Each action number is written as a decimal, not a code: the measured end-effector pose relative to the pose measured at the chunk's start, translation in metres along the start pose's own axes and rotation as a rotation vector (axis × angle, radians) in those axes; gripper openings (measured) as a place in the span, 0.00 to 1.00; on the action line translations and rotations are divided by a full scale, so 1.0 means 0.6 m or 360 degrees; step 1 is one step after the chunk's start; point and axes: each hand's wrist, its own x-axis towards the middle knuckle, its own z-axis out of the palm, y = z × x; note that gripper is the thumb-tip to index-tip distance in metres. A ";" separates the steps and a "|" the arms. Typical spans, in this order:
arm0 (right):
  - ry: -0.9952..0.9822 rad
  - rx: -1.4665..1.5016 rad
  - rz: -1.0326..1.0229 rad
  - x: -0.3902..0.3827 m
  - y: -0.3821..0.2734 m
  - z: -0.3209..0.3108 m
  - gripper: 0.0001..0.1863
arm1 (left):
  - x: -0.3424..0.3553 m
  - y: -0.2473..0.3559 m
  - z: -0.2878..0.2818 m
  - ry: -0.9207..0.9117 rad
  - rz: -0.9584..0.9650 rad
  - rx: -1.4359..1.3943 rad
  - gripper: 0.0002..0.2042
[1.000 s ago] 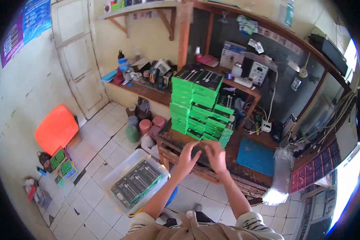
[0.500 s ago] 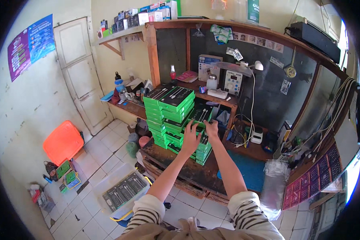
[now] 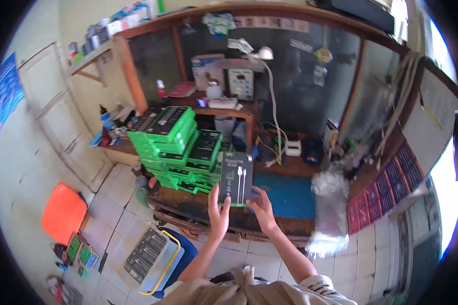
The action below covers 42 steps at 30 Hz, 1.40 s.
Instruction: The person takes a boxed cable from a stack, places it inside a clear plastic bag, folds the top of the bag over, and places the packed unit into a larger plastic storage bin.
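Observation:
A flat black cable box (image 3: pixel 237 178) with green edges and a picture of a white cable on its front is held up over the workbench. My left hand (image 3: pixel 219 216) grips its lower left corner between thumb and fingers. At its lower right corner, my right hand (image 3: pixel 262 209) closes on the edge. To the left stand piles of similar green-sided cable boxes (image 3: pixel 174 124), several layers high and unevenly stacked. The nearest pile is partly hidden behind the held box.
A blue mat (image 3: pixel 290 195) lies on the bench, right of my hands. Clear plastic bags (image 3: pixel 331 201) hang over its right edge. A plastic tub (image 3: pixel 170 264) of dark boxes stands lower left, beyond it an orange lid (image 3: pixel 63 207). A lamp (image 3: pixel 264 53) rises behind.
Both hands have drawn back from the piles, bringing one cable box toward me and tilting its front up. The view has turned to the right.

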 end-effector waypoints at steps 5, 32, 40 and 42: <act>0.0504 -0.0519 0.0013 -0.081 0.137 -0.129 0.22 | -0.095 -0.065 0.077 -0.0495 -0.0063 0.0429 0.27; 0.1204 -0.2111 -0.0102 -0.209 0.073 -0.428 0.37 | -0.209 -0.013 0.359 -0.1304 0.0506 0.0049 0.27; 0.1185 -0.2132 -0.0327 -0.235 0.084 -0.473 0.18 | -0.284 -0.041 0.439 -0.1257 0.0587 0.0250 0.29; 0.1117 -0.2071 -0.0299 -0.235 0.074 -0.475 0.15 | -0.285 -0.032 0.427 -0.1226 0.0580 0.0349 0.29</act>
